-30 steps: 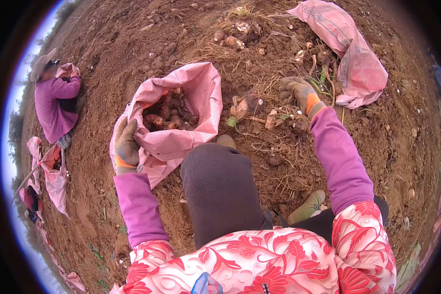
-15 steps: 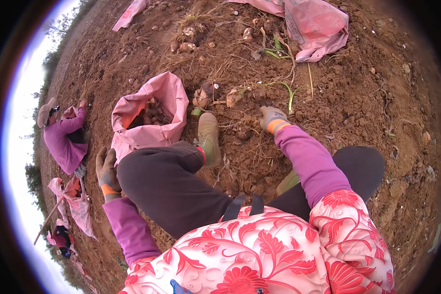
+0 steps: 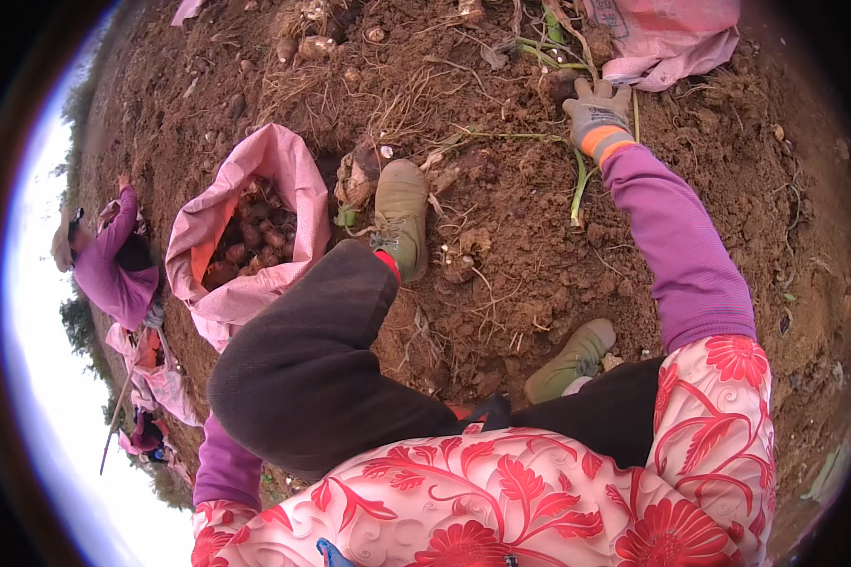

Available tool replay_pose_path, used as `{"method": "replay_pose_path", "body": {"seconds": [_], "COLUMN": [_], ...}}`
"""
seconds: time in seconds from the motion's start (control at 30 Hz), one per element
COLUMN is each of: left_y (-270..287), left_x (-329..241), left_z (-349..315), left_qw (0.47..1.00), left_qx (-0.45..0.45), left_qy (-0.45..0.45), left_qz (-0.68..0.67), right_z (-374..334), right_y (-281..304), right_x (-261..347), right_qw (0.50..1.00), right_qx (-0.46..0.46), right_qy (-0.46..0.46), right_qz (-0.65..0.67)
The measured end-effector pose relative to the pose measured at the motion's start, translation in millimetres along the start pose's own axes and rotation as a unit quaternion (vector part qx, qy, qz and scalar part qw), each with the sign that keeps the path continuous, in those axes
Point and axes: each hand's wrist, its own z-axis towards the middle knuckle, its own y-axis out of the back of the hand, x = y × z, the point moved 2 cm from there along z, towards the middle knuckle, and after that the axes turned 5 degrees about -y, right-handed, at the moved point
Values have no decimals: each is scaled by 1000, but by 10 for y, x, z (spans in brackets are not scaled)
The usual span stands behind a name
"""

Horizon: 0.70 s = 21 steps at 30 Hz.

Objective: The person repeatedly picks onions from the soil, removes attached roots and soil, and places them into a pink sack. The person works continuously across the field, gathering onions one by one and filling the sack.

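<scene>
My right hand (image 3: pixel 598 109), in a grey glove with an orange cuff, reaches far out over the soil with its fingers apart. A dark round tuber (image 3: pixel 563 87) lies against its left side. Green stalks (image 3: pixel 580 189) are on the ground just below it. My left hand is hidden behind my raised knee; only the purple left sleeve (image 3: pixel 229 468) shows. To the left of my shoe stands a pink woven sack (image 3: pixel 303 180), its mouth wide, with several brown tubers (image 3: pixel 255 231) inside.
Another pink sack (image 3: pixel 676 38) lies flat at the upper right. A larger root clump (image 3: pixel 357 175) sits beside my left shoe (image 3: pixel 402 217). Loose tubers (image 3: pixel 317 47) and dry roots lie farther out. At far left a person in purple (image 3: pixel 118 274) crouches near more sacks (image 3: pixel 156 373).
My right hand has moved outward and to the right, reaching the dark tuber. My left hand has dropped out of sight behind the knee. The view has shifted, showing more inside the sack.
</scene>
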Motion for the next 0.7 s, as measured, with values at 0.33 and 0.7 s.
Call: {"method": "replay_pose_path", "body": {"seconds": [0.33,0.7], "left_y": [-714,-1226], "left_x": [-42,-1369], "left_z": [-123,1361], "left_qw": [976,954], "left_qx": [86,5], "left_qy": [146,-101], "left_qz": [134,283], "right_z": [-1168,-289], "right_y": [-462,590], "right_x": [2004,548], "right_qw": [831,913], "right_qx": [153,118], "right_qy": [496,27], "right_qz": [199,389]}}
